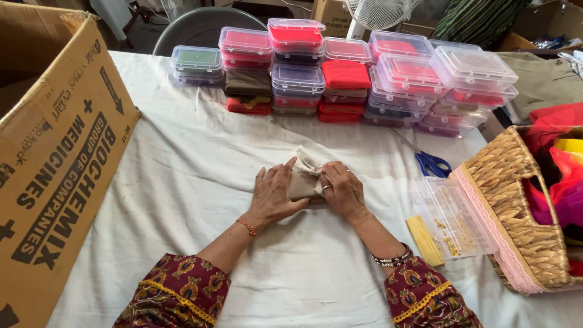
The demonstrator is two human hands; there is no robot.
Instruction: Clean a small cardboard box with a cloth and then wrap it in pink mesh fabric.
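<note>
Near the front edge of the surface (182,182), which is covered by a white cloth, both forearms in patterned maroon sleeves reach inward. The left hand (274,193) lies palm down with its fingers closed over the left side of a small beige fabric piece (302,180), grasping it. The right hand (344,190) pinches the same fabric piece from the right, thumb and fingers clamped on its edge; a ring shows on one finger. The fabric piece rests on the cloth about the middle of the surface, its upper corner sticking up between the two hands.

Toward the right edge lies an open clear plastic box (452,218), with a yellow strip (424,240) just beside it and a woven basket (516,212) of bright fabrics touching its far side. Blue-handled scissors (432,163) lie a little farther back. At the left edge stands a large cardboard carton (54,152). Along the far edge, stacks of clear lidded boxes (346,73) hold red, green and purple cloth.
</note>
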